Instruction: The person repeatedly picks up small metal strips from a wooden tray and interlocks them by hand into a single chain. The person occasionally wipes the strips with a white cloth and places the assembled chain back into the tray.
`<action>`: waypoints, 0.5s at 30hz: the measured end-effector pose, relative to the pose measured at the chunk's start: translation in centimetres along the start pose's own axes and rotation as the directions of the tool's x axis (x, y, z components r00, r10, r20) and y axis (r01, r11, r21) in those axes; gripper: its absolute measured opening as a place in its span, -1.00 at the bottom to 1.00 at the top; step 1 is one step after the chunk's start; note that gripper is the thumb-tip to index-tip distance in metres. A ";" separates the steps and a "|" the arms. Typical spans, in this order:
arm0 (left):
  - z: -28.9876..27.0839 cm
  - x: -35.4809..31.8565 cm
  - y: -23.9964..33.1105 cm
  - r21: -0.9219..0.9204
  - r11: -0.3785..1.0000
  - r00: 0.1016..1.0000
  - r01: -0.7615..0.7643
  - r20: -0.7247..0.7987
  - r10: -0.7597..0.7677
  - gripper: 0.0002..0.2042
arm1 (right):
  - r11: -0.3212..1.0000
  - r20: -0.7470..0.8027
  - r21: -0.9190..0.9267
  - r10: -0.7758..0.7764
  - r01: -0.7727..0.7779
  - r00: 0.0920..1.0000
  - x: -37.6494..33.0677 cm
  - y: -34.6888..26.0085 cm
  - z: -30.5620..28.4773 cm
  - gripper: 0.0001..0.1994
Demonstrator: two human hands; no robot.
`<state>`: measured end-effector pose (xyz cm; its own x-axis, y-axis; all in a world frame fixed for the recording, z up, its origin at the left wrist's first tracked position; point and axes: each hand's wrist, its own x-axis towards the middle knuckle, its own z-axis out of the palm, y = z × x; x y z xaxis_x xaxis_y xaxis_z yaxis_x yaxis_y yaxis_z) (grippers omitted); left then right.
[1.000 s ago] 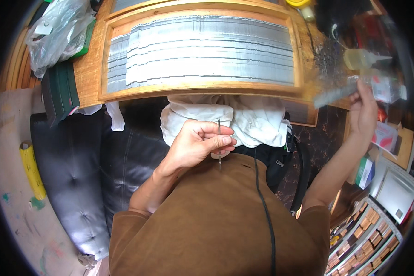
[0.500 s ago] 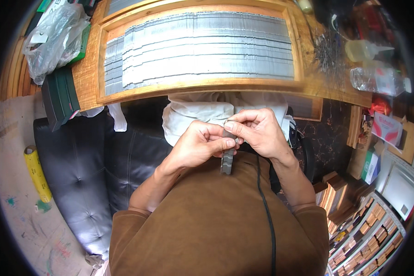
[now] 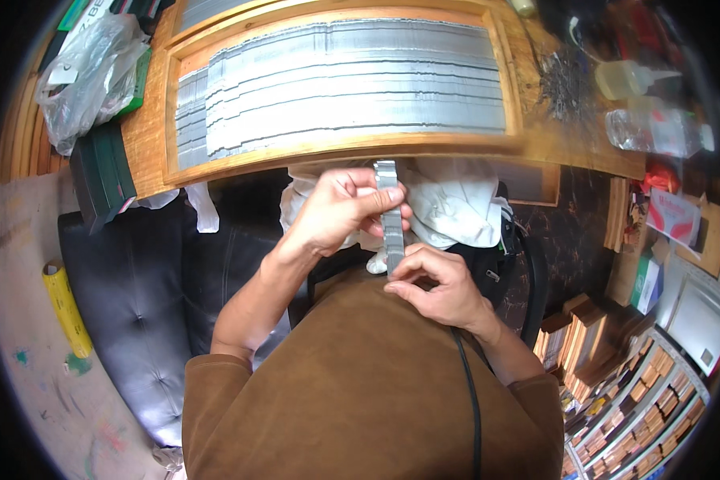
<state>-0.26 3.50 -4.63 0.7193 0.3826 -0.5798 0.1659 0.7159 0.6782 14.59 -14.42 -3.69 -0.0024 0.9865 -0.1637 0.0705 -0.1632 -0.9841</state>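
A narrow strip of grey metal [image 3: 390,228], made of thin pieces in a row, stands lengthwise in front of my body. My left hand [image 3: 346,210] is closed round its upper half, with the thumb lying across the front and fingertips showing behind. At the strip's lower end, my right hand [image 3: 444,286] is bent with thumb and index finger pinched together on it. Beyond my hands, a wooden tray [image 3: 340,148] on the table holds rows of similar thin grey metal pieces, packed tightly.
White cloth [image 3: 456,208] drapes below the table edge. To the left are a black padded seat [image 3: 128,320], a dark green box [image 3: 104,172] and a clear plastic bag [image 3: 96,76]. Bottles [image 3: 656,132] and dark thin pieces [image 3: 564,84] lie at the table's right. A black cord [image 3: 468,392] crosses my shirt.
My right hand has moved from the strip's upper end down to its lower end. My left hand has risen slightly with the strip, which now shows more of its length.
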 end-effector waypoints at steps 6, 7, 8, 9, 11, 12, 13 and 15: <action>-0.5 0.2 0.6 -0.001 1.000 1.000 0.021 -0.001 -0.021 -0.70 | 0.994 -0.112 0.110 -0.015 0.027 0.994 0.8 1.1 2.3 -0.85; -0.6 0.0 0.6 -0.005 1.000 1.000 0.021 -0.006 -0.021 -0.69 | 0.991 -0.119 0.127 -0.017 0.032 0.993 0.9 1.0 2.4 -0.85; -0.5 -0.1 0.6 -0.014 1.000 1.000 0.026 0.002 -0.026 -0.69 | 0.989 -0.126 0.143 -0.016 0.034 0.992 0.8 0.9 2.4 -0.85; -0.5 -0.3 0.6 -0.024 0.999 0.999 0.031 0.010 -0.031 -0.69 | 0.988 -0.111 0.151 0.001 0.016 0.994 0.8 1.0 2.3 -0.84; -0.3 -0.5 0.8 -0.038 0.998 0.999 0.043 0.013 -0.043 -0.69 | 0.986 -0.082 0.164 0.036 -0.022 0.996 0.8 1.3 1.8 -0.83; -0.4 -0.3 0.7 -0.022 0.999 0.999 0.041 0.019 -0.041 -0.71 | 0.986 -0.072 0.161 0.048 -0.036 0.996 0.8 1.2 1.7 -0.84; -0.6 0.0 0.5 -0.007 0.999 0.999 0.040 0.024 -0.040 -0.72 | 0.986 -0.063 0.158 0.061 -0.050 0.996 0.9 1.0 1.5 -0.85; -0.6 0.1 0.4 0.019 0.999 0.999 0.030 0.018 -0.031 -0.75 | 0.987 0.000 0.140 0.082 -0.081 0.997 1.0 0.6 0.9 -0.89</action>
<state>-0.51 4.18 -4.63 0.7262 0.3497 -0.5919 0.2002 0.7160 0.6688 13.69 -13.52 -4.57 0.0038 0.9697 -0.2441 -0.0701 -0.2432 -0.9674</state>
